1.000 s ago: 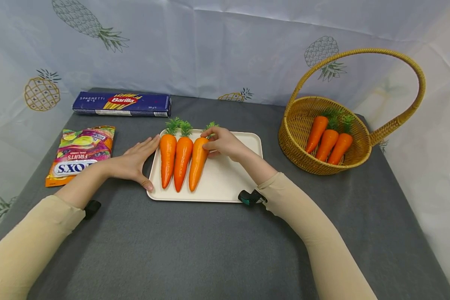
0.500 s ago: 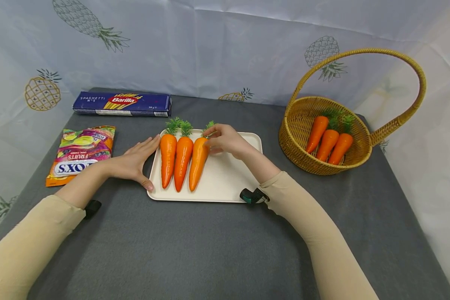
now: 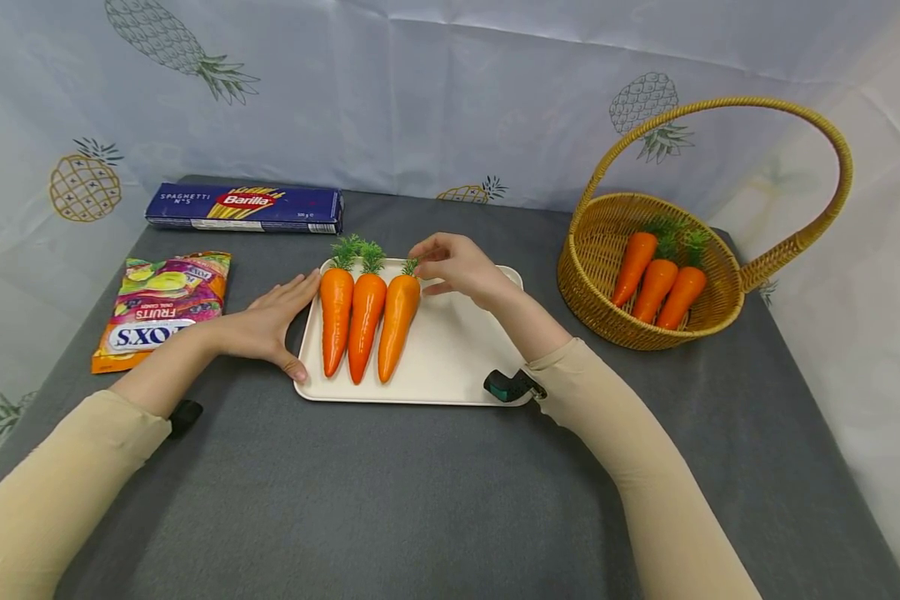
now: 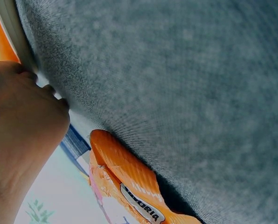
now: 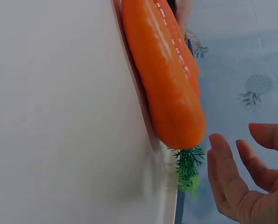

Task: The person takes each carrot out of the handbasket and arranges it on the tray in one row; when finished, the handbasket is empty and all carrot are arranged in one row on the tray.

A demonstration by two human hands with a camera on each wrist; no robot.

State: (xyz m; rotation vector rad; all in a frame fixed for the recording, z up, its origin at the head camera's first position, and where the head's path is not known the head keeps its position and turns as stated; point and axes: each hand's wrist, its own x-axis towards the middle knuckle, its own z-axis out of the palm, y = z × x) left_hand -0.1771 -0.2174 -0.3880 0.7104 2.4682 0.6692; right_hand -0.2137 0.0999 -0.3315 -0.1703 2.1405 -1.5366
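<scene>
Three orange carrots lie side by side on the left half of a cream tray [image 3: 465, 350]: a left one [image 3: 336, 321], a middle one [image 3: 367, 325] and a right one [image 3: 398, 329], green tops toward the back. My left hand [image 3: 266, 325] rests with spread, straight fingers against the tray's left edge; the left wrist view shows it from the side [image 4: 22, 121]. Just right of the right carrot's leafy top hovers my right hand [image 3: 461, 271]. In the right wrist view, its relaxed fingers [image 5: 220, 149] stand apart from that carrot [image 5: 169, 88], holding nothing.
A wicker basket [image 3: 577, 287] with a tall handle stands at the right, holding three more carrots [image 3: 656, 287]. To the left lies a candy bag [image 3: 161, 308], with a blue spaghetti box [image 3: 243, 208] behind it. Pineapple-print cloth [image 3: 450, 92] hangs along the back of the grey table [image 3: 390, 492].
My right hand has let go of the right carrot's top and drawn back slightly to the right and away. Those green leaves now sit more upright. The left hand has stayed still.
</scene>
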